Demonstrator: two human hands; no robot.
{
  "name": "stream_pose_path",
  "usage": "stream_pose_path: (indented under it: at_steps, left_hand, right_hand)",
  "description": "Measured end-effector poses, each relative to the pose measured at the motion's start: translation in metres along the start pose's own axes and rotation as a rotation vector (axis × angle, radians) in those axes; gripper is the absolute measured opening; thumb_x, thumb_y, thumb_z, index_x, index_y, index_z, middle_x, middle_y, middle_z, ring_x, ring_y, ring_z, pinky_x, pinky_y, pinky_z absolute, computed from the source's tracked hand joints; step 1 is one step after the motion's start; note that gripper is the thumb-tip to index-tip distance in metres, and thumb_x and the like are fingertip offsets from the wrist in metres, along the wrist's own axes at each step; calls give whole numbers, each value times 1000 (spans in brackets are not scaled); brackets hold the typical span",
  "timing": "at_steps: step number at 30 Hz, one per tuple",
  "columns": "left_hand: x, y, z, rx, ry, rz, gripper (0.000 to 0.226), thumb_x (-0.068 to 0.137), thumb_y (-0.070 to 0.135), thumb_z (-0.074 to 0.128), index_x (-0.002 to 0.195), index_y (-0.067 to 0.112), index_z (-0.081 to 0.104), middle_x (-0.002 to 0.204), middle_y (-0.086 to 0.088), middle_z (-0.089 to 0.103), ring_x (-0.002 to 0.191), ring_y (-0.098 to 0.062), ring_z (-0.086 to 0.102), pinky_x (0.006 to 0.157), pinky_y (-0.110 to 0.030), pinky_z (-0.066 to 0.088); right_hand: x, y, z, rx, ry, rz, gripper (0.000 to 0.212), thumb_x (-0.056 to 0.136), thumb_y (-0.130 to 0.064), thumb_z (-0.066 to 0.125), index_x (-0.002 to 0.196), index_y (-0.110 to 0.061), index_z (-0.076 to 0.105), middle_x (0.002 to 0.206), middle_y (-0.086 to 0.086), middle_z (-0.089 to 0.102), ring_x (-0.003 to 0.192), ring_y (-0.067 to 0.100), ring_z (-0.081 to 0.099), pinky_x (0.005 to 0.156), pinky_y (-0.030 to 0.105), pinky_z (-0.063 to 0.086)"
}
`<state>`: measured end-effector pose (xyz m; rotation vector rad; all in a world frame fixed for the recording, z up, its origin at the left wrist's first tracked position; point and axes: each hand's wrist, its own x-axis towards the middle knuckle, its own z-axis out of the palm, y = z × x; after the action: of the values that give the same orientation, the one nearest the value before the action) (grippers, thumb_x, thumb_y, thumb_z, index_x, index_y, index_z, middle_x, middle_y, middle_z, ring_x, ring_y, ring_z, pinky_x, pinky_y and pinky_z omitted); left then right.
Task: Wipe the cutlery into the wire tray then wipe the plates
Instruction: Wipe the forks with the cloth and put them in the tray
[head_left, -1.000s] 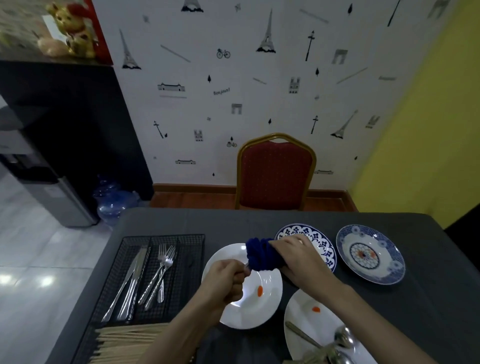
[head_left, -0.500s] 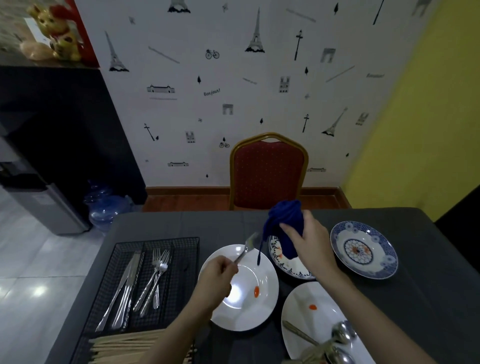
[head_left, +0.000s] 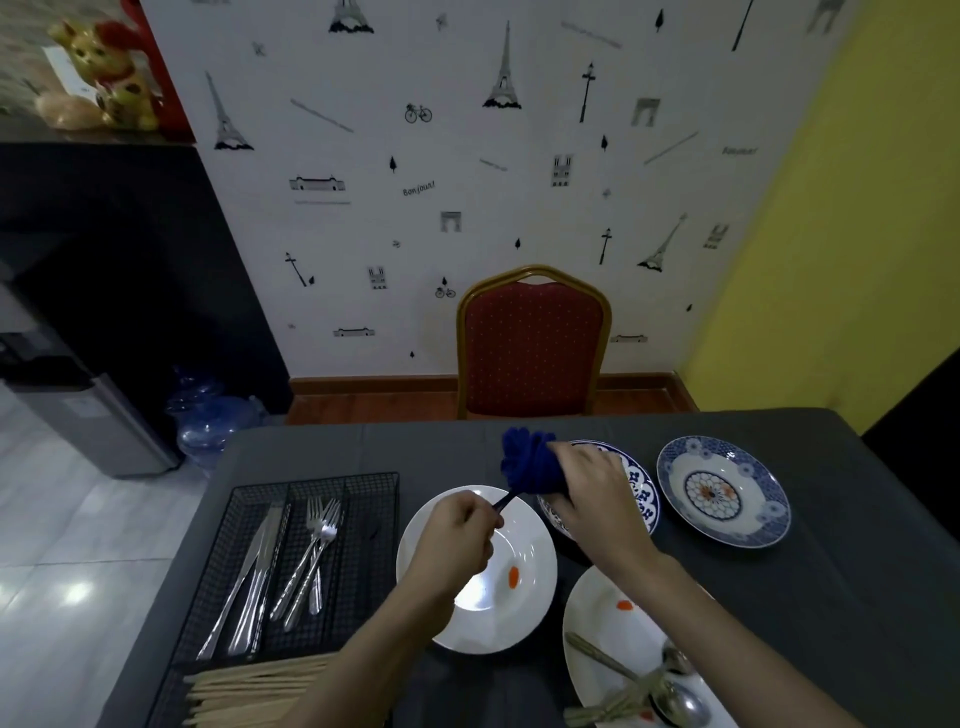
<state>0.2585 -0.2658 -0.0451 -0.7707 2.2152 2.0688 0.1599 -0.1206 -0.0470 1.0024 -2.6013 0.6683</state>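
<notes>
Your left hand (head_left: 457, 530) is curled in a fist round the handle of a cutlery piece (head_left: 503, 503); only a short dark bit of it shows btwn your hands, the rest is buried in the blue cloth (head_left: 527, 462), so can't tell which utensil it is. Your right hand (head_left: 592, 488) grips the bunched cloth round that end, above the far rim of the white plate (head_left: 535, 587), which has an orange smear (head_left: 513, 577) in it. Wire tray (head_left: 234, 519) sits to your left on the dark table (head_left: 857, 597): knives (head_left: 254, 577) in one compartment, forks (head_left: 317, 556) in the next, chopsticks (head_left: 249, 691) along its near end. Your right hand and wrist cover much of a blue-patterned plate (head_left: 641, 493); a 2nd patterned plate (head_left: 722, 491) lies just beside it, further right. Nearer you, bottom right, another white plate (head_left: 597, 618) w/ an orange spot holds spoons (head_left: 675, 696) and other pieces still unwiped. Red chair (head_left: 532, 345) stands at the table's far side.
</notes>
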Motion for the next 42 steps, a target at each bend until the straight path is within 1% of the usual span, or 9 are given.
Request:
stream_pose_path:
  at_steps: [3,7,10,20,26,31,34,38,42]
  left_hand:
    - [2,3,-2,-52,-19,-20,21,98,9,42,82,2,54,59,-2,44,49,-10,37,47,-22,31]
    - [1,2,-6,-2,-21,-25,23,97,11,43,85,5,61,61,-2,47,52,-11,40,49,-23,35]
    - [0,5,-8,-56,-50,-12,19,98,10,45,84,5,57,60,-1,46,50,-10,38,48,-21,34]
    - [4,-6,-12,57,-2,-6,22,97,10,43,86,5,62,62,-3,49,53,-12,42,49,-23,36]
    - [3,3,-27,-9,-66,33,23,98,6,44,77,6,54,54,2,42,45,-7,35,45,-20,30]
    - [-7,-6,-18,-52,-38,45,23,96,4,40,82,0,58,58,-2,47,47,-14,46,47,-25,37]
    - [-14,-10,-21,-155,-4,62,22,101,14,39,88,5,54,53,6,40,43,-9,35,42,-21,29]
    - [-6,-17,-34,233,179,145,31,103,29,36,87,19,61,62,11,52,57,-8,46,54,-26,32]
    - [0,-18,-28,349,84,66,31,100,19,36,83,14,62,66,4,55,53,-11,46,50,-24,34]
  right_hand:
    - [-10,-14,4,4,-17,-150,38,75,-30,65,107,-12,58,93,3,66,86,20,59,78,28,38]
    - [-1,-14,5,29,6,-4,40,73,-17,75,109,-12,58,94,4,65,89,23,58,81,30,35]
    - [-9,-22,10,51,-2,-54,41,73,-19,76,109,-13,58,94,2,64,88,19,56,80,29,36]
    - [8,-23,18,50,16,126,26,83,-23,66,104,-17,51,91,1,62,84,20,53,72,31,31]
    - [-7,-34,17,22,-4,-107,42,71,-21,75,107,-12,55,90,5,65,83,22,59,73,34,44]
    - [19,-15,6,-60,-45,28,28,82,-26,67,101,-12,53,85,5,61,81,26,55,70,35,33]
    - [18,8,2,47,13,239,30,85,-36,64,100,-13,52,86,6,61,79,27,56,65,35,38]
    - [15,19,-2,476,100,584,25,87,-33,63,98,-13,53,83,-4,59,82,22,61,63,33,44]
    - [15,2,-3,551,198,535,22,86,-31,65,99,-19,52,86,-9,61,83,12,61,63,26,44]
